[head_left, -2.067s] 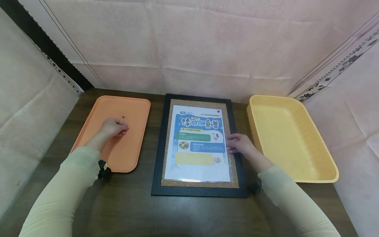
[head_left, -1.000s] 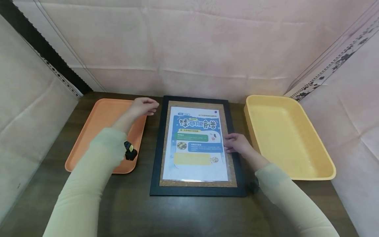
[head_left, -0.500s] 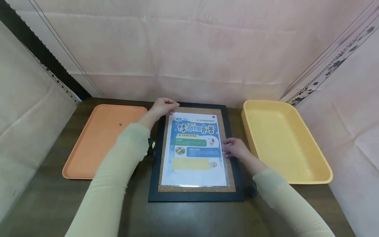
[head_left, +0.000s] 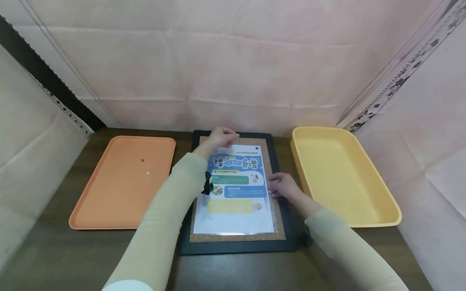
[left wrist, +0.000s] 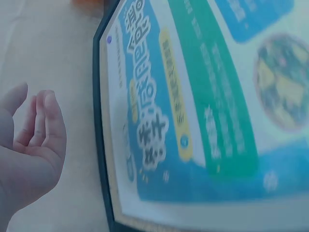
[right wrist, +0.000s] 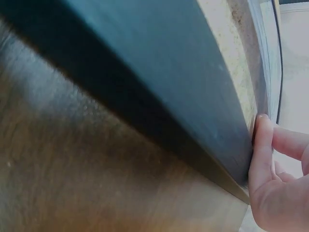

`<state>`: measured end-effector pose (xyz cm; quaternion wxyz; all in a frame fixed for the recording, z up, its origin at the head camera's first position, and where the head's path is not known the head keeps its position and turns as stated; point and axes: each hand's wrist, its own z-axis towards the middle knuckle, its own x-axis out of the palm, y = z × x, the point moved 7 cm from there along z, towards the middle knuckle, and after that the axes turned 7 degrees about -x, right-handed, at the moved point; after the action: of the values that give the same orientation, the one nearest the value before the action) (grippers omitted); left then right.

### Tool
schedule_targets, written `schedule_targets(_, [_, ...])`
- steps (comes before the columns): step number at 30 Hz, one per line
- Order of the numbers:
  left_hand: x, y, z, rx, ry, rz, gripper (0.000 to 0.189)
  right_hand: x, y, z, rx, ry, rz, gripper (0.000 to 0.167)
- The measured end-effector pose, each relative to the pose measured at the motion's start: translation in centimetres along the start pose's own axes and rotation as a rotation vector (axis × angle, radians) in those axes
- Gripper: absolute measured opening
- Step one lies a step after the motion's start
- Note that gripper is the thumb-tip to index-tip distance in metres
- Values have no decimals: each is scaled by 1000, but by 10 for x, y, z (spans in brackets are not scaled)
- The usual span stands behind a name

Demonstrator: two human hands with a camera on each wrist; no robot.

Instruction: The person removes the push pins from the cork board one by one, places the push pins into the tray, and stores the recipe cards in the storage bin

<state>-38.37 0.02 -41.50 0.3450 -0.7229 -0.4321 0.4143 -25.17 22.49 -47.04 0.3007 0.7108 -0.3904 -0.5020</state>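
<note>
A laminated poster (head_left: 233, 226) with blue, green and yellow blocks lies on a cork board (head_left: 274, 210) in a dark frame (head_left: 236, 247). My left hand (head_left: 220, 139) is above the frame's top edge, apart from the poster. In the left wrist view the left hand (left wrist: 36, 150) has bent fingers, but no object shows between the fingertips; a tiny one could be hidden. My right hand (head_left: 285, 186) rests at the poster's right edge. In the right wrist view the right hand (right wrist: 277, 179) touches the cork beside the sheet with a fingertip.
An orange tray (head_left: 116, 194) on the left carries a tiny brown piece (head_left: 142, 160) and a tiny white piece (head_left: 147, 173). To the right stands a deep yellow bin (head_left: 342, 178). Pale cloth walls (head_left: 225, 72) enclose the dark wooden table (head_left: 240, 275).
My left hand has moved from the orange tray rightward to the top of the framed board. The right hand stays at the poster's right edge. The head view has shifted slightly.
</note>
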Motion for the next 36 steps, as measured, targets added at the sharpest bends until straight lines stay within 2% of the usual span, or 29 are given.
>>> schedule_targets(5, [15, 2, 6, -21, 28, -27, 35, 2, 0, 0, 9, -18, -7, 39])
schedule_targets(11, [29, 10, 20, -61, -44, -27, 36, 3, 0, 2, -4, -30, 3, 37])
schedule_targets(14, [40, 15, 27, -90, -36, -32, 37, 4, -1, 1, -5, -35, 14, 37])
schedule_targets(17, [54, 17, 35, -92, -22, -17, 36, 5, -1, 0, -2, -30, 13, 36])
schedule_targets(22, [76, 12, 43, -27, -3, 3, 34, 3, 0, 1, -6, -44, 8, 35])
schedule_targets(27, [88, 12, 44, -22, 36, 33, 34, 5, -1, 2, 2, -41, 12, 35])
schedule_targets(30, [92, 10, 43, 6, 56, 81, 32, 5, -3, 1, 10, -47, 17, 36])
schedule_targets(33, [96, 4, 39, 65, 70, 147, 31, 4, -3, 1, 1, -57, 19, 36])
schedule_targets(36, [98, -1, 37, 115, 57, 232, 30, 3, -3, 0, 1, -66, 25, 35])
